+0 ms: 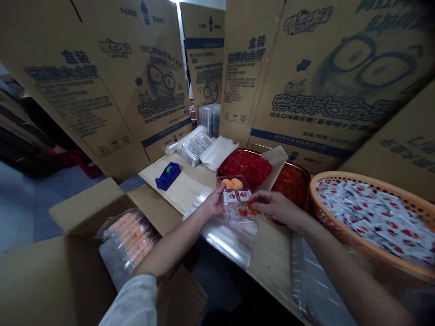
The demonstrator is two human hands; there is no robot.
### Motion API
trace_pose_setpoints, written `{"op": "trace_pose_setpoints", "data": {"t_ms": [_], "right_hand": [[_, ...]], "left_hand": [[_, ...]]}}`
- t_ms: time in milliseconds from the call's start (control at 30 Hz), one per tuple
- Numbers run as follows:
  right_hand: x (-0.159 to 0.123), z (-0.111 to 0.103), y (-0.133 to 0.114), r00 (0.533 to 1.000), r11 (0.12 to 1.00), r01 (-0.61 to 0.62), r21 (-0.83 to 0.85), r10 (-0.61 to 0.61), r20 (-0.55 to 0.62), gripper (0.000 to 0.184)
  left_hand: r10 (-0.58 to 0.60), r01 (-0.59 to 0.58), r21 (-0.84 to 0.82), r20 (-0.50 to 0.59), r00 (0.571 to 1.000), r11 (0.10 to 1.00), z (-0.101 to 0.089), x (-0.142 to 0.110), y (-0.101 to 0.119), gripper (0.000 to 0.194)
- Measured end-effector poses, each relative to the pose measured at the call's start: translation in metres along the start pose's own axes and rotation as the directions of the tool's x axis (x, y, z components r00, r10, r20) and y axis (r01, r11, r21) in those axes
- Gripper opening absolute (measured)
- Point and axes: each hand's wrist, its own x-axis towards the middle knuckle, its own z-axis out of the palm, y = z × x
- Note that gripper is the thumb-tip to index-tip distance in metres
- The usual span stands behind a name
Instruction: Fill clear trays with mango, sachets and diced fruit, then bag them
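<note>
My left hand [216, 200] grips the left side of a clear plastic tray [233, 213] with compartments. Two orange candies [232, 183] lie in its far compartments. Two white sachets with red print [237, 195] fill the middle ones, and a small red-orange candy [242, 212] rests in a near compartment. At the tray's right side, my right hand [268, 203] pinches an orange candy piece [252, 208] over a near compartment. Just beyond the tray stands a container of red candy pieces [243, 165], beside orange-red ones [290, 183], with a pale divider [275, 165] between them.
An orange basket [316, 199] of sachets stands at right. Left on the wooden table [176, 194] are a blue tape dispenser [167, 176] and stacked clear trays [195, 147]. An open carton [41, 271] with packed orange candies [131, 235] sits lower left. Tall cardboard [118, 108] surrounds the table.
</note>
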Motion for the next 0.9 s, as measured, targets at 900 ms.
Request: {"op": "trace_pose_setpoints", "data": {"t_ms": [900], "right_hand": [[0.028,0.039,0.006,0.954,0.878,0.3,-0.374,-0.281,0.106,0.028]], "left_hand": [[-0.037,0.037,0.0,-0.028,0.999,0.999,0.005,-0.003,0.0,0.048]]}}
